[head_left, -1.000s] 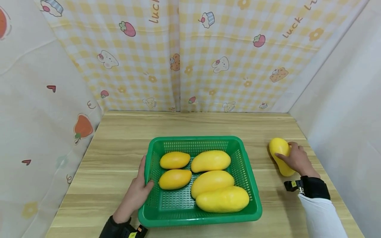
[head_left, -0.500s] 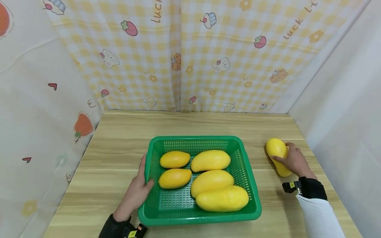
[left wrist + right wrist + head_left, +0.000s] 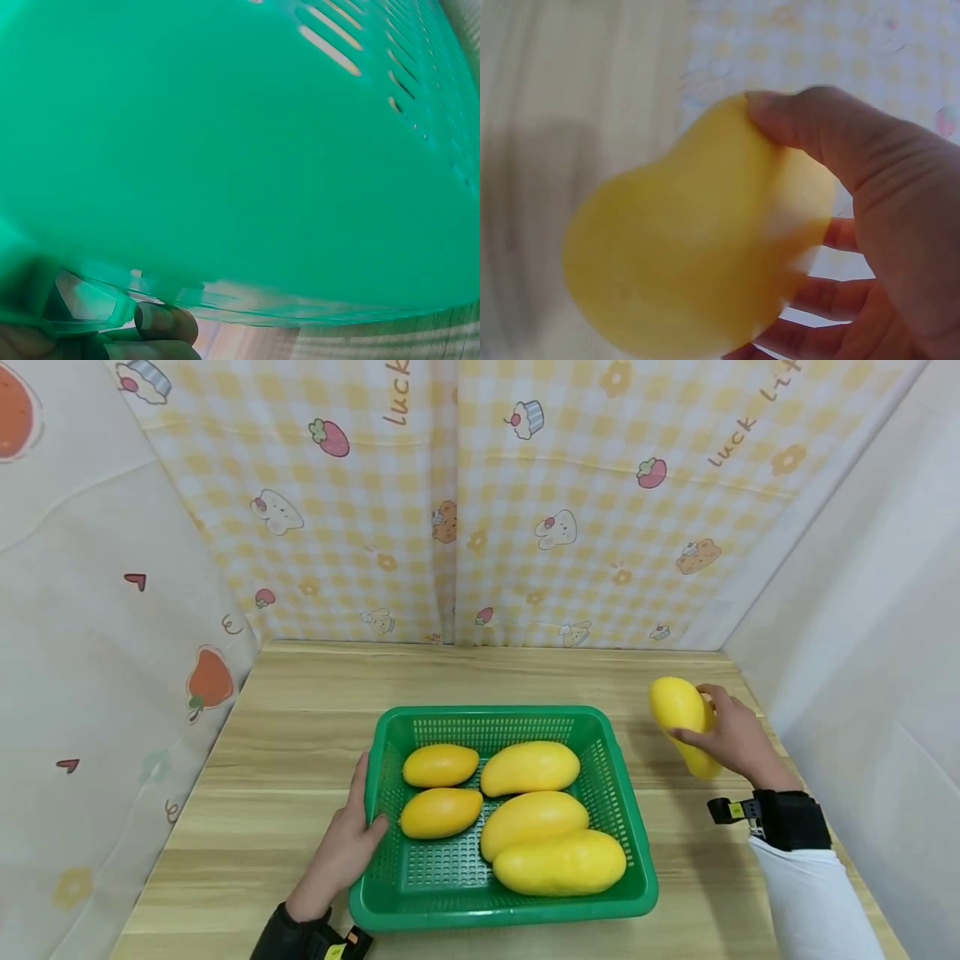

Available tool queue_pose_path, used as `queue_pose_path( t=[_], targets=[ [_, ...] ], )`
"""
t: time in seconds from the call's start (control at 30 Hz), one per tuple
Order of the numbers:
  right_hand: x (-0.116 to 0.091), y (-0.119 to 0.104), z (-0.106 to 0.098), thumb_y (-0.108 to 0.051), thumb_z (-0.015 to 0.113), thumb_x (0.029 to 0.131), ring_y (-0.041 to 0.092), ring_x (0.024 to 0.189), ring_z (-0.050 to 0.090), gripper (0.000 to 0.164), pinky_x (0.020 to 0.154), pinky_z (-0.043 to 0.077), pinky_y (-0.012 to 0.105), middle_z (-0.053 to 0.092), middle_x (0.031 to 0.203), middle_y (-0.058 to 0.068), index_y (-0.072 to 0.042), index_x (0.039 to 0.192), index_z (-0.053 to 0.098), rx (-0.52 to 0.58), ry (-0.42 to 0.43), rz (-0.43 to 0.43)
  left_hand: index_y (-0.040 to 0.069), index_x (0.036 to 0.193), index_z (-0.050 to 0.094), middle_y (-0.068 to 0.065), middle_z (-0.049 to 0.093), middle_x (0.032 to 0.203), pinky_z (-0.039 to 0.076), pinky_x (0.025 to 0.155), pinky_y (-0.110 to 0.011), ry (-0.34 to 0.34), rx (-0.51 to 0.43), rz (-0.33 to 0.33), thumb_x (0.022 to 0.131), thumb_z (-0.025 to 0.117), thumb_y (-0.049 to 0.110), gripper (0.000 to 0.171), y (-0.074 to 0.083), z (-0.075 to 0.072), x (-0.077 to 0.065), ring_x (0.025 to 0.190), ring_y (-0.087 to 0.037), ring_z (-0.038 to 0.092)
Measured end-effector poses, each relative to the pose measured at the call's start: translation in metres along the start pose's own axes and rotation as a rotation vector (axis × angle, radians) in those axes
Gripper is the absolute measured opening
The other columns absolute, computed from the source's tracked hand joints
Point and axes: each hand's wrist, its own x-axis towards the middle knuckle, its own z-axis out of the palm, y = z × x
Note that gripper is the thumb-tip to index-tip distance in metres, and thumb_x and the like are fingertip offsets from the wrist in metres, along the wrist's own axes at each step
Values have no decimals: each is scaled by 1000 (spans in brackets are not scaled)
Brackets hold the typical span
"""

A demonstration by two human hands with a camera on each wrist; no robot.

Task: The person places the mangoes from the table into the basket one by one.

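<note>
My right hand [image 3: 738,733] grips a waisted yellow mango [image 3: 681,714] from its right side, over the right part of the table. In the right wrist view, the thumb presses one side of the mango [image 3: 682,247] while the other fingers curl behind it. At the left, my left hand [image 3: 347,843] holds the side of a green plastic basket [image 3: 502,920], thumb over the rim and fingers along the outside. Inside the basket lie two smaller orange-yellow mangoes [image 3: 441,813] and three larger yellow mangoes [image 3: 558,862]. Green basket wall [image 3: 225,165] fills most of the left wrist view.
The wood-grain table [image 3: 315,693] runs back to a yellow checked cloth [image 3: 345,527]. White cloth hangs on the left [image 3: 90,693] and a plain white sheet [image 3: 877,610] borders the right edge.
My right hand has carried the waisted mango up off the table, farther back and slightly left. My left hand and the basket have stayed in place.
</note>
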Motion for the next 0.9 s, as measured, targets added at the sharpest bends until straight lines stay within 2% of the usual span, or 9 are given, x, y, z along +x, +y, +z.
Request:
queue_pose_path(
  t=[0.23, 0.37, 0.53, 0.73, 0.9],
  targets=[
    [3, -42, -12, -40, 77, 79, 43, 96, 54, 85, 71, 51, 56, 52, 116, 31, 7, 137, 37, 23, -4, -106, 31, 153, -7, -33, 58, 113, 55, 49, -36, 7, 31, 1, 93, 44, -4, 86, 1, 0, 0, 67, -26, 67],
    [2, -66, -16, -42, 77, 78, 39, 92, 56, 84, 68, 52, 51, 56, 111, 27, 5, 136, 40, 7, -8, -181, 32, 153, -6, -29, 61, 104, 55, 49, -36, 10, 37, -7, 93, 44, -4, 86, 1, 1, 0, 65, -27, 66],
    [-2, -93, -17, -43, 78, 77, 36, 88, 59, 84, 63, 54, 45, 58, 107, 26, 4, 135, 41, -27, -22, -261, 34, 153, -5, -28, 62, 103, 55, 49, -36, 19, 38, -11, 93, 44, -4, 87, 2, 1, 0, 65, -27, 66],
    [-2, -114, -14, -41, 80, 75, 28, 78, 58, 83, 59, 52, 38, 60, 104, 23, 2, 135, 42, -68, -22, -351, 34, 153, -5, -28, 61, 104, 55, 49, -37, 19, 34, -11, 93, 44, -5, 87, 1, 1, 0, 65, -26, 66],
    [2, -123, -5, -41, 80, 75, 21, 67, 54, 81, 55, 47, 32, 61, 95, 18, 2, 133, 42, -84, -39, -386, 34, 153, -6, -27, 61, 102, 55, 49, -36, 21, 47, -19, 93, 45, -4, 87, 1, 1, 0, 64, -25, 66]
  ],
)
